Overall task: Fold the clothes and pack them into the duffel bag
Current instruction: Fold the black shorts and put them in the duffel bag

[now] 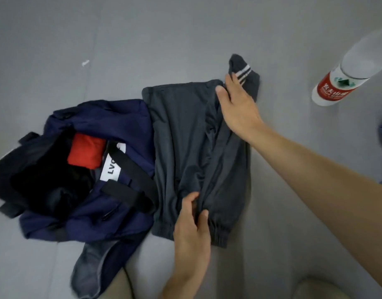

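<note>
Right now I have the grey jacket (185, 137) spread on the grey cushion (121, 39), its left edge touching the duffel bag (125, 126). I call it a jacket from the elastic hem (218, 234) and the striped cuff (244, 72), though the dark cloth is blurred enough that I would not swear to it.

My right hand (237, 106) lies flat with the fingers straight, pressing the far right corner where the sleeve turns in. I judge it is there to pin that fold while the other end is worked. My left hand (191, 221) is narrow, thumb and fingers pinching a ridge of cloth just above the hem, probably to pull a crease out or to lift the near end over.

The jacket's long axis runs away from me, hem nearest and the upper edge farthest, leaning slightly to the left at the top. The cuff pokes out past the far right corner, pointing away.

The bag is open with its mouth toward the left, and a red garment (86, 152) is already inside. Keeping the jacket beside it makes for a short carry once it is folded. A pair of jeans (93, 266) lies partly under the bag's near side, not yet packed. A water bottle (345, 72) lies well apart, far right.
</note>
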A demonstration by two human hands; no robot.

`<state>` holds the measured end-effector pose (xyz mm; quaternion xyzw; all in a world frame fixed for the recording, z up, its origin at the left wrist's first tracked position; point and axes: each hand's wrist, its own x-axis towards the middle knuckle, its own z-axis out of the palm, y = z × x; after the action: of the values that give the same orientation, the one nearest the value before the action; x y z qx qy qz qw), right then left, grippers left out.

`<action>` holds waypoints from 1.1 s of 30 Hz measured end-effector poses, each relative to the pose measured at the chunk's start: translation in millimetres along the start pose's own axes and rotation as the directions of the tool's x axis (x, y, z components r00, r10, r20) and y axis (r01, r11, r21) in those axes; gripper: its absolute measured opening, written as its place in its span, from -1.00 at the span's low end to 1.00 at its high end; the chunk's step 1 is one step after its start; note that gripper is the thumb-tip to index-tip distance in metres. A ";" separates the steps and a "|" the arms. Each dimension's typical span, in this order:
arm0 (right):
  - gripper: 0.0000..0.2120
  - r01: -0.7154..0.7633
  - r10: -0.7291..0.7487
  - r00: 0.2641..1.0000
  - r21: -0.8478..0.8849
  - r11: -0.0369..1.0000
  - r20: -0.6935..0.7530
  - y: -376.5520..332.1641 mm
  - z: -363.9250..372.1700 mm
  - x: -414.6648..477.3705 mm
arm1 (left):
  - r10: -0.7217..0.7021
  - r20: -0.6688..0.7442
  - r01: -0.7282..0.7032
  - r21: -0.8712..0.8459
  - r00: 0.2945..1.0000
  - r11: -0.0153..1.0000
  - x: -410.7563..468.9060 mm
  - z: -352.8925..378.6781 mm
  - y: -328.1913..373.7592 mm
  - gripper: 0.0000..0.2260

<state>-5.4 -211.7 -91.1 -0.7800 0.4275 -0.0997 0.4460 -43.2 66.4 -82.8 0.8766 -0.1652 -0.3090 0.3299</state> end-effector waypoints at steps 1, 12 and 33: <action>-0.40 0.018 -0.020 0.999 0.032 0.999 0.039 -20.6 16.2 6.5 | 0.000 -0.046 -0.001 -0.021 0.999 1.000 2.2 -12.2 -7.7 -0.66; -0.47 0.313 -0.266 0.922 -0.137 0.940 0.282 -8.1 82.6 -96.2 | 0.336 -0.059 -0.263 0.502 0.940 0.824 9.5 -50.0 -76.7 -0.52; -0.23 0.342 -0.113 0.929 -0.707 0.619 0.351 164.3 -23.4 -130.2 | 0.456 0.292 -0.526 0.638 0.841 0.562 99.4 97.8 1.1 -0.46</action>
<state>-193.0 -166.4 -176.3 -0.9480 0.2606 0.1398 0.1173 -32.0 -30.0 -182.9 0.8373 -0.5213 -0.1599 0.0395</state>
